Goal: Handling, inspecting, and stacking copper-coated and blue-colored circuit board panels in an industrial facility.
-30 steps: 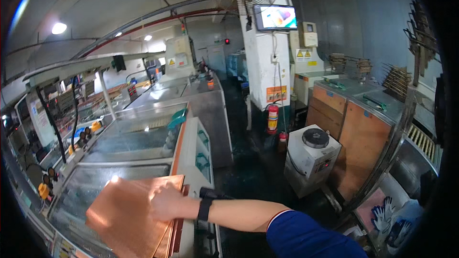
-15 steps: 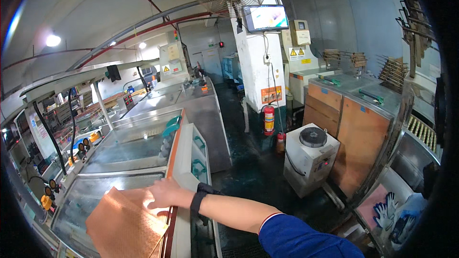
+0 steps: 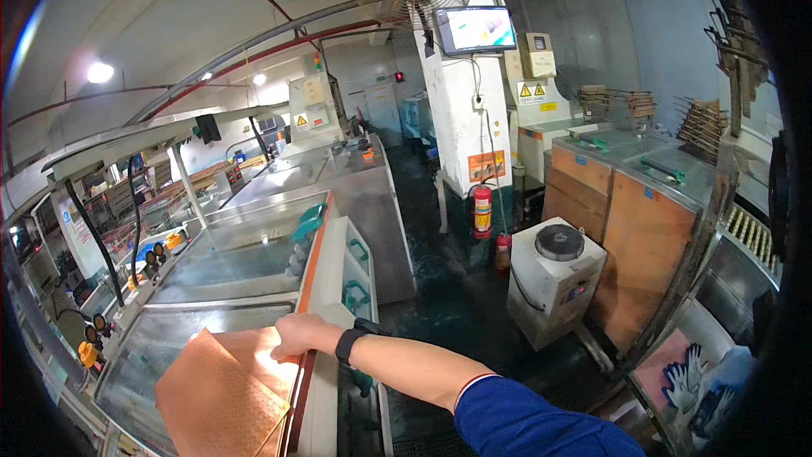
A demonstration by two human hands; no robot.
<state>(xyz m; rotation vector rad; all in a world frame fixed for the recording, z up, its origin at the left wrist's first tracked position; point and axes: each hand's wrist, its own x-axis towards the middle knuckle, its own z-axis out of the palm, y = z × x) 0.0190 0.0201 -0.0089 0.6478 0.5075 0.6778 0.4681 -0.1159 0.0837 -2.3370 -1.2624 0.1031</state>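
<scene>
My right hand reaches in from the lower right, a dark band on its wrist and a blue sleeve on the upper arm. Its fingers are closed on the far right edge of a copper-coloured sheet. A second copper-coloured sheet with a fine dotted pattern overlaps it in front, turned at an angle. Both lie over the glass-like lid of a long machine and reach its right edge. My left hand is out of view.
Green handles stand on the machine's farther lid, and gauges line its left side. Across the dark aisle stand a white box unit with a round fan, a red fire extinguisher and orange-brown cabinets. Gloves lie at lower right.
My right hand's fingers, spread over the sheet before, have drawn in and closed at its edge. The whole view has shifted slightly.
</scene>
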